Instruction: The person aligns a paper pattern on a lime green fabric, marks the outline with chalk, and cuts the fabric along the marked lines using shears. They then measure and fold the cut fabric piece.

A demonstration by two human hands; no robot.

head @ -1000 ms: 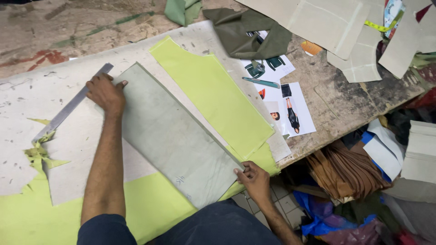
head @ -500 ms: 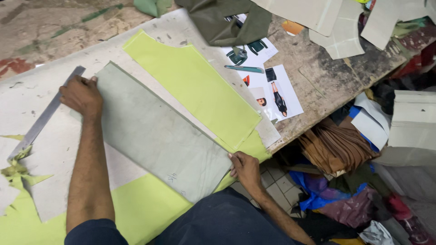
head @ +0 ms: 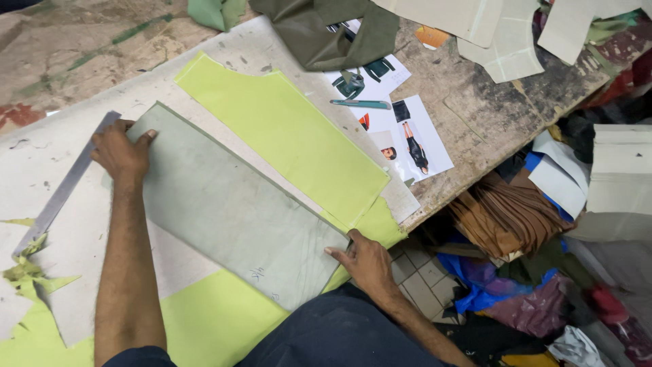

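Note:
A long grey card pattern piece (head: pixel 224 204) lies slantwise on lime-green fabric (head: pixel 285 136) spread over the worktable. My left hand (head: pixel 121 151) presses flat on the pattern's far corner, fingers spread, touching a grey metal ruler (head: pixel 64 187) beside it. My right hand (head: pixel 363 261) grips the pattern's near corner at the table's edge. More lime-green fabric (head: pixel 210 319) shows below the pattern, close to my body.
Lime-green scraps (head: pixel 27 272) lie at the left. Printed fashion pictures (head: pixel 401 136) and a teal pen (head: pixel 360 104) sit right of the fabric, with olive cloth (head: pixel 326 34) behind them. Pale card patterns (head: pixel 496 34) lie at the far right. Brown leather strips (head: pixel 506 214) and coloured bags lie below the table's edge.
The view has drifted, so the table sits differently in the frame. Both hands keep their hold on the grey pattern piece, which has barely shifted on the green fabric.

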